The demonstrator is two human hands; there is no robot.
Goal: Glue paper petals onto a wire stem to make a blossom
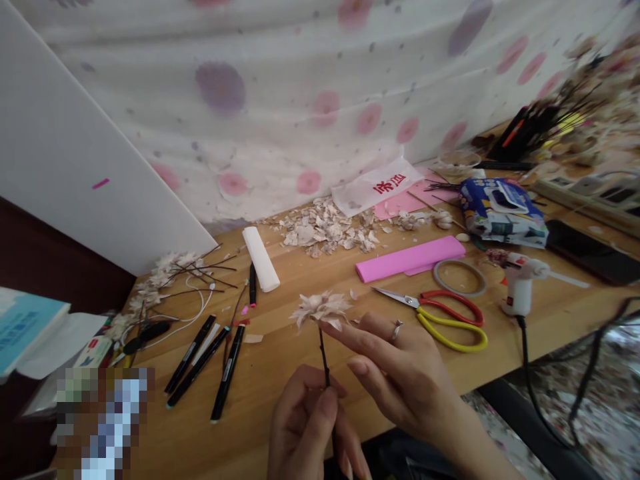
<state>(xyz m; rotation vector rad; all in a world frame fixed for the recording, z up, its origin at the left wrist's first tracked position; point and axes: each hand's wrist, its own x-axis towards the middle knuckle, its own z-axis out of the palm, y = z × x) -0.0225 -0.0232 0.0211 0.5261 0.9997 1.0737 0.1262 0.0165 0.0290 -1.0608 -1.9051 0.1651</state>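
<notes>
A pale, cream-pink handmade flower (pixel 320 308) stands upright on a thin dark stem (pixel 324 353) above the table. My left hand (pixel 305 423) is closed around that stem, pinching it between thumb and fingers. From the right, my right hand (pixel 407 377) reaches over, wearing a ring. Its outstretched index finger touches the underside of the flower's petals, and its thumb is held apart. Scissors (pixel 427 310) with one red and one yellow handle lie partly open just beyond my right hand. To the left of the flower are several black markers (pixel 227 373).
Loose dried petals (pixel 320 227) are heaped at the back, near rolled white paper (pixel 261 259) and folded pink paper (pixel 410 259). Right: a tape ring (pixel 460 263), glue gun (pixel 517 287) with cord, blue wipes pack (pixel 503 210) and phone (pixel 595 250). Finished-looking flower stems (pixel 173 270) lie left.
</notes>
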